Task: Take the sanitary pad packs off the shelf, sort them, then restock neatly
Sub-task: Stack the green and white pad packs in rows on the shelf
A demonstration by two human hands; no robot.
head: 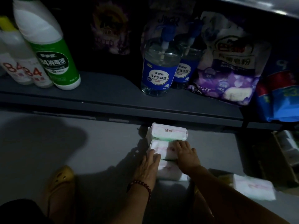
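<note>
Three white sanitary pad packs lie in a row on the grey floor below the shelf. The far pack (169, 132) lies closest to the shelf's lower edge. The middle pack (163, 149) sits between my hands. My left hand (149, 165) presses its left side with straight fingers, and my right hand (187, 155) rests on its right end with fingers bent over the top. The near pack (169, 172) is partly hidden under my wrists. A fourth white pack (255, 188) lies apart at the lower right.
The dark shelf (105, 94) above carries a green disinfectant bottle (53, 59), white 84 bottles (21, 68), two blue dish-soap pump bottles (159, 70) and a purple detergent bag (229, 70). A yellow shoe (62, 178) stands at lower left. Boxes (284, 151) crowd the right.
</note>
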